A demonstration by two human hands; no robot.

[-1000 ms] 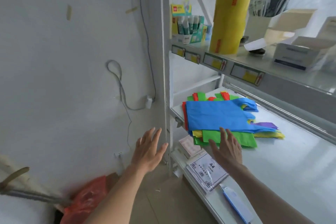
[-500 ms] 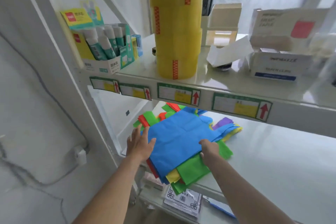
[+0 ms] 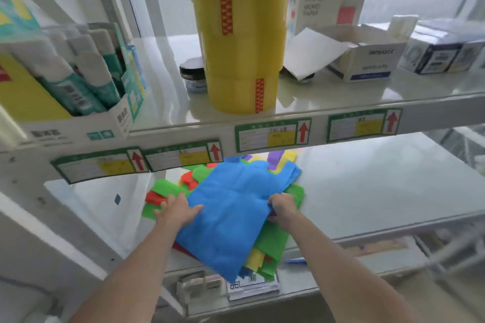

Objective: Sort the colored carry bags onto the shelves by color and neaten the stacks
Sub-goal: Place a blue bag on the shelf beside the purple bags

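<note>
A mixed pile of carry bags lies on the middle white shelf [image 3: 367, 191], its near end hanging over the front edge. A blue bag [image 3: 231, 217] is on top; green bags [image 3: 273, 241], red bags [image 3: 154, 198], yellow bags [image 3: 256, 257] and purple bags [image 3: 274, 158] stick out beneath it. My left hand [image 3: 175, 211] grips the pile's left edge, thumb on the blue bag. My right hand [image 3: 282, 208] grips the pile's right edge, fingers curled under the blue bag.
The upper shelf [image 3: 341, 102] carries a tall stack of yellow tape rolls [image 3: 236, 34], a box of glue sticks [image 3: 73, 92], a small black-lidded jar [image 3: 193, 73] and open paper boxes [image 3: 367, 60]. Paper packs [image 3: 252, 287] lie on the lower shelf.
The view has closed in on the shelf. Both hands went from hovering open near the pile to gripping its two sides, and the pile has slid toward the front edge.
</note>
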